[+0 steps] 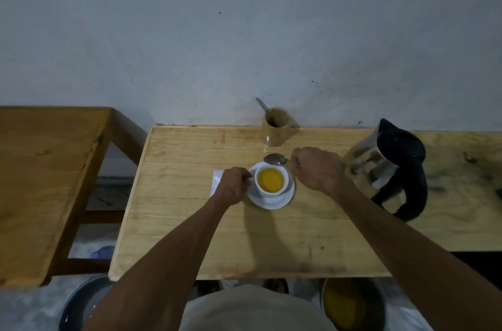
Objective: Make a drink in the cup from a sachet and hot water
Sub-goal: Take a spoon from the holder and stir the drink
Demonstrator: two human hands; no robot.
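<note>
A white cup full of yellow-orange drink stands on a white saucer in the middle of the wooden table. My left hand is closed on the cup's handle at its left side. Just behind the cup's rim, my right hand grips the handle of a metal spoon, whose bowl points left and hovers above the table. A white sachet lies flat to the left of the saucer, partly under my left hand. A glass kettle with a black lid and handle stands at the right.
A tan mug holding a utensil stands at the table's back edge by the wall. A second wooden table sits to the left. On the floor below are a dark basin and a pot of yellow liquid.
</note>
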